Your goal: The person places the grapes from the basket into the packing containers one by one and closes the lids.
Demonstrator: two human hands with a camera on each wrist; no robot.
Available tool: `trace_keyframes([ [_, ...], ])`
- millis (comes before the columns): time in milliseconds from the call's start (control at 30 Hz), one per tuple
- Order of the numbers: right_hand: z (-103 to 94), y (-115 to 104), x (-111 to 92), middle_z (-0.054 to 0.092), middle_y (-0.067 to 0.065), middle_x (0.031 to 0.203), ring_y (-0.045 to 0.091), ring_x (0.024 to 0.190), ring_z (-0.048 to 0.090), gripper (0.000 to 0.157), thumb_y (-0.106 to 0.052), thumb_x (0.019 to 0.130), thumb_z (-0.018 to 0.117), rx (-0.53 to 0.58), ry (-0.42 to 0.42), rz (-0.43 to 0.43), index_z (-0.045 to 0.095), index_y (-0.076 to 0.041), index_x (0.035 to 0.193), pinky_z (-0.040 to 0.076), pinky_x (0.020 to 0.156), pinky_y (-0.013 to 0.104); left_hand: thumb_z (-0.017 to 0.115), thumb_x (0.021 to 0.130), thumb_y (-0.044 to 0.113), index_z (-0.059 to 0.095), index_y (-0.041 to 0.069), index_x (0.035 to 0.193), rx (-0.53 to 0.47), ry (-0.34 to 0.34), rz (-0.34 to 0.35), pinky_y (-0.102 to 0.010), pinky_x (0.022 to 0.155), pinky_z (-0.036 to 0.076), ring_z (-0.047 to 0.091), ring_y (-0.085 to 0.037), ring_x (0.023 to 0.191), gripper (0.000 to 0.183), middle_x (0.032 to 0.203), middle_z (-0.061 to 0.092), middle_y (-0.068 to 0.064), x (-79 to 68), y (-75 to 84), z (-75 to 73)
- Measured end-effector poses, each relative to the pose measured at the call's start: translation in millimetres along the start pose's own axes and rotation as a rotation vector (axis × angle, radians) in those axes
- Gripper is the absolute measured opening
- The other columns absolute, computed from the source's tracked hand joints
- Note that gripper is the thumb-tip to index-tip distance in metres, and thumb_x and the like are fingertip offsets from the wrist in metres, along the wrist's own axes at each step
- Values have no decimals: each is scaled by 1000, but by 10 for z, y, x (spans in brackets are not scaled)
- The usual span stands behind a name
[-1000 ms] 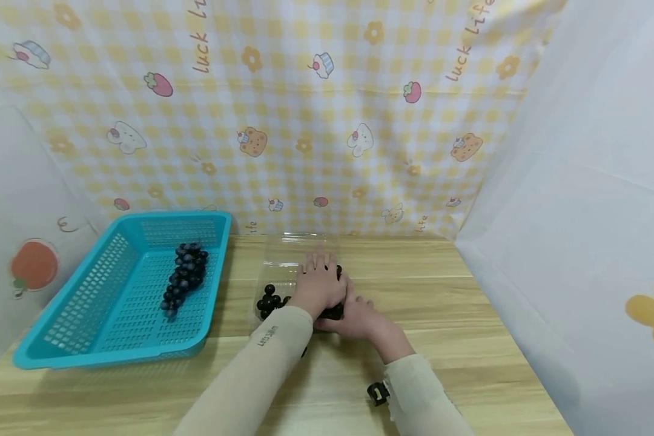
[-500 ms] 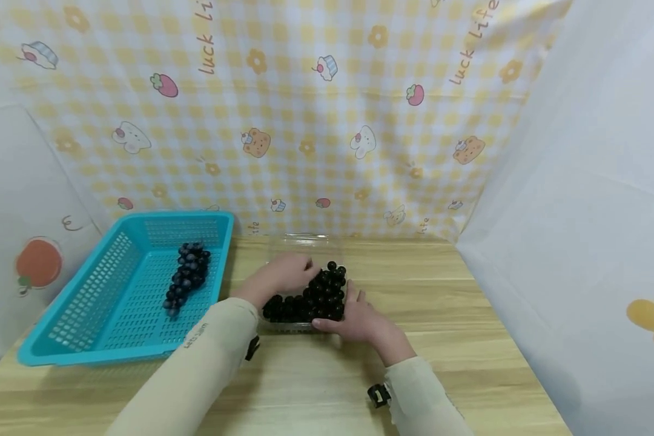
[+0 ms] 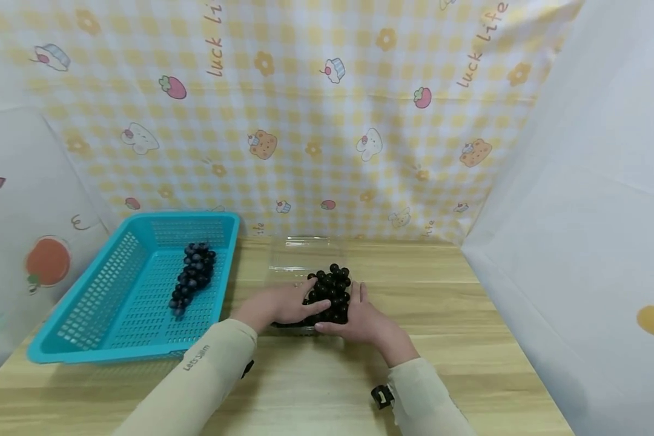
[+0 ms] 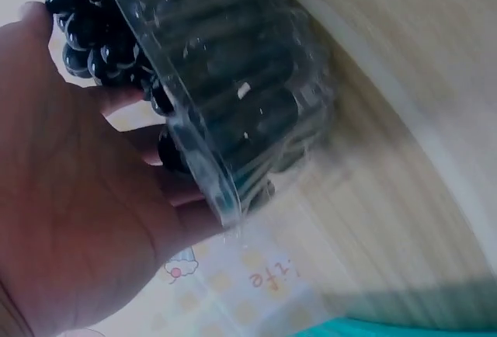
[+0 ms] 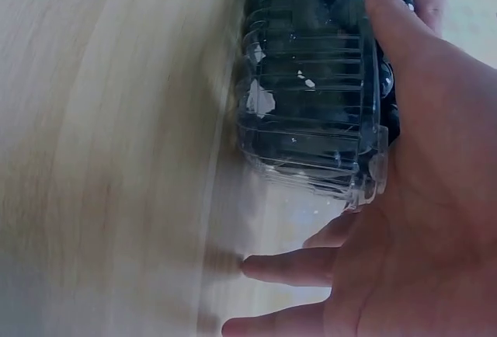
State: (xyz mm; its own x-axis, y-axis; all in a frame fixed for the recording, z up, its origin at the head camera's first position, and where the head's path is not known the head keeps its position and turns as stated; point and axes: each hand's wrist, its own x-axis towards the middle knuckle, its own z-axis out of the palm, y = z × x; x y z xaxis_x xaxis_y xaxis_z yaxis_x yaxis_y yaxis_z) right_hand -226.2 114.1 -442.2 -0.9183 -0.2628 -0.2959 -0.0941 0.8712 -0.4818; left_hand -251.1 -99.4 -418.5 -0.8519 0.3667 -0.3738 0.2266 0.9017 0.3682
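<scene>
The left hand (image 3: 285, 304) has come down from the bunch's far part to its near-left side, fingers fairly straight against the dark grapes (image 3: 335, 293); the right hand (image 3: 362, 320) has stayed beside the clear plastic clamshell (image 3: 304, 331). The fruit, inside it on the counter (image 3: 441, 297), is now bracketed from both sides. Neither grip looks clenched. The folded-back lid (image 3: 307, 251) points away from the person; the visible grapes run roughly front to back, their full long axis hidden.

"Luck life" reads repeatedly on the yellow-checked cloth (image 3: 305, 109), some copies cut short; "Lets Slim" stands on the left sleeve (image 3: 209, 378).
</scene>
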Motion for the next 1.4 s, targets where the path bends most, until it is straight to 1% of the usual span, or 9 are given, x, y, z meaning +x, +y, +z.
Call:
trace_keyframes([
  [133,-10,9,-3,-2,32,176,52,146,50,139,-81,86,68,21,-4,16,-6,3,168,48,116,63,30,101,83,19,21,173,-32,35,-38,-63,122,40,55,-40,147,96,162,53,-17,36,70,57],
  [300,-22,30,18,-1,34,175,54,150,43,138,-81,87,67,31,-16,17,-8,2,169,45,119,65,31,104,78,18,14,172,-74,65,-64,-66,123,37,50,-45,149,94,162,51,-22,75,168,103],
  [433,-32,43,25,0,36,174,55,150,43,135,-76,90,68,31,-24,5,-8,3,168,44,119,63,34,106,74,17,9,171,-99,106,-55,-66,122,39,48,-48,149,94,164,43,-31,108,200,173],
  [600,-40,53,26,1,39,173,56,149,44,136,-74,89,70,37,-30,-6,-10,3,168,44,120,63,41,105,73,15,4,170,-96,152,-18,-63,118,46,56,-48,143,99,158,49,-33,117,190,240],
  [700,-48,54,24,2,40,172,57,149,43,138,-74,89,71,43,-33,-9,-11,3,168,44,120,63,46,103,73,11,3,171,-83,135,8,-60,118,46,58,-45,141,104,155,54,-31,93,176,231],
  [867,-49,63,26,2,41,172,57,151,40,139,-74,87,73,45,-29,-9,-10,4,168,43,121,63,54,103,68,2,-1,170,-71,55,85,-54,120,47,60,-41,142,109,153,56,-31,37,142,158],
  [1000,-40,69,21,2,41,172,58,150,41,141,-76,85,74,37,-25,-1,-9,3,168,43,120,64,56,103,66,-3,4,171,-89,-11,104,-52,123,44,58,-37,144,110,156,55,-28,7,82,87],
  [1267,-49,54,-5,3,40,172,57,149,43,139,-78,86,71,39,-41,14,-9,1,169,44,118,66,44,107,68,4,10,173,-83,-27,69,-56,126,38,51,-39,150,97,162,49,-24,-20,62,-4],
  [1400,-51,55,2,3,41,172,58,150,41,140,-78,86,70,50,-45,14,-10,2,169,42,119,67,40,110,64,3,8,172,-132,-38,105,-56,131,30,42,-38,157,92,170,39,-21,-64,42,-112],
])
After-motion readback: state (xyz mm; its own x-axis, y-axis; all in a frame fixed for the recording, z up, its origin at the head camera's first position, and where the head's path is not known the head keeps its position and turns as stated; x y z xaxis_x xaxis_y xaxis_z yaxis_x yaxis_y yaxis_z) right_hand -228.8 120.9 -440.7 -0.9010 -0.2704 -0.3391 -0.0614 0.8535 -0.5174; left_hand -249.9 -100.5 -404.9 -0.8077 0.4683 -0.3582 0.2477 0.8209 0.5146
